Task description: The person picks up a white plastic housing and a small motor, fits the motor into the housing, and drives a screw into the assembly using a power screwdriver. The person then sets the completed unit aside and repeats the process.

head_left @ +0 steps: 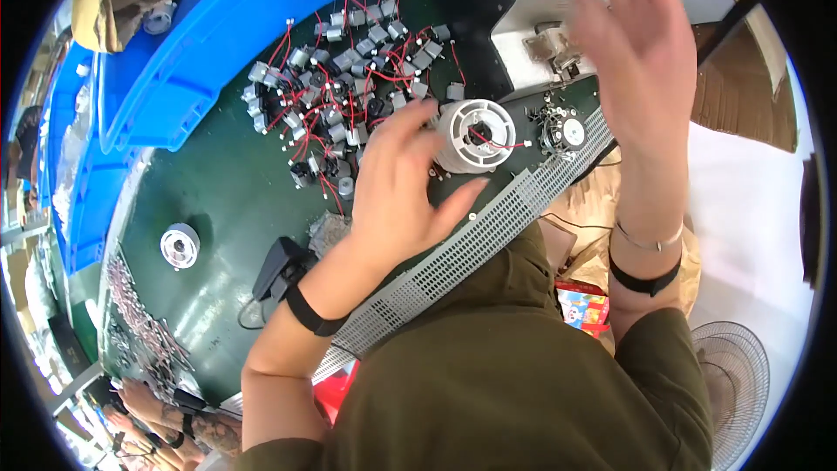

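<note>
My left hand (397,179) is by a white round plastic housing (452,154) with a spoked ring top. Its fingers are spread along the left side and its thumb points past the near edge; I cannot tell whether the fingertips touch it. A red wire with a small white plug (527,145) comes out of the housing's middle. My right hand (641,30) is raised at the upper right, blurred by motion, its fingers stretched out and nothing seen in them. Small loose screws (558,109) and a round white-topped part (573,132) lie below it.
Many small motors (349,61) with red wires are heaped on the green table (227,201). Another white housing (180,246) stands at left, near a pile of metal pins (144,323). Blue bins (183,52) line the far left. A perforated grey strip (471,249) edges the table. A co-worker's tattooed arm (214,430) shows lower left.
</note>
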`<action>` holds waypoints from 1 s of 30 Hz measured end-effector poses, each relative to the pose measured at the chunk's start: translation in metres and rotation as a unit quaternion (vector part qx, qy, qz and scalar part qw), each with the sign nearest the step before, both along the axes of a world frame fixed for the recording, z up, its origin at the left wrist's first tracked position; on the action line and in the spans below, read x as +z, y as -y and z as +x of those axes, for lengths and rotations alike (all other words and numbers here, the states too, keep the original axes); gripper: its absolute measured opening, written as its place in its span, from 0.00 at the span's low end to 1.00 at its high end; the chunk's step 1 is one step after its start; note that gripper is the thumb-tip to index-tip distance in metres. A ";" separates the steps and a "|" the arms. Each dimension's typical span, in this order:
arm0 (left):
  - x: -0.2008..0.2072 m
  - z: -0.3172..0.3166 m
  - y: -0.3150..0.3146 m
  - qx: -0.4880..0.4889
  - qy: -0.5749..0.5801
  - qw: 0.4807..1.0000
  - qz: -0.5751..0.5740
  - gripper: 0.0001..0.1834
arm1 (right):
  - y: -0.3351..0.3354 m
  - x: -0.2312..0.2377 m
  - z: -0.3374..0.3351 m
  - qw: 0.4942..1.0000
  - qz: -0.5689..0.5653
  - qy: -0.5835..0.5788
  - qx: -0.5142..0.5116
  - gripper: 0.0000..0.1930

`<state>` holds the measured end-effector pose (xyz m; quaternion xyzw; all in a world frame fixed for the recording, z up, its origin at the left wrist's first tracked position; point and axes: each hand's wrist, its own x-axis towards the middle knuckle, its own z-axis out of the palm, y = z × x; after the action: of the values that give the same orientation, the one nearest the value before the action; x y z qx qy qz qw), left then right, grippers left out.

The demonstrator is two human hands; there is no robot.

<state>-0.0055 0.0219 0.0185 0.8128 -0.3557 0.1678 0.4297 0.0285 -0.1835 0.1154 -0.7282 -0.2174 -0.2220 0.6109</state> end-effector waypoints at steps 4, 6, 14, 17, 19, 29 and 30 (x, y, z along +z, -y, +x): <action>0.001 0.006 -0.002 -0.047 0.143 0.984 0.092 0.19 | -0.051 0.039 0.058 0.990 0.018 0.043 -0.135 0.33; 0.004 0.011 0.005 -0.058 0.141 0.982 0.111 0.19 | -0.065 0.056 0.077 0.996 0.071 0.001 0.059 0.35; -0.004 0.017 0.006 -0.061 0.070 0.994 0.055 0.23 | -0.070 0.077 0.086 0.938 0.071 -0.010 0.340 0.53; -0.003 0.016 0.006 -0.079 0.047 0.995 0.031 0.21 | -0.104 0.086 0.074 0.917 0.078 -0.091 0.380 0.51; -0.006 0.016 0.007 -0.084 0.043 0.995 0.038 0.20 | -0.136 0.070 0.082 0.921 0.168 -0.091 0.339 0.39; -0.002 0.018 0.007 -0.062 0.063 0.996 0.019 0.23 | -0.059 0.062 0.046 0.922 0.186 -0.066 0.333 0.23; -0.004 0.023 0.007 -0.068 0.056 0.996 0.026 0.22 | -0.032 0.059 0.042 0.934 0.187 -0.055 0.299 0.23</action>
<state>0.0174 0.0151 0.0142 0.7873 -0.4376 0.1740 0.3979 0.0708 -0.1516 0.1745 -0.5130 -0.3463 -0.0253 0.7850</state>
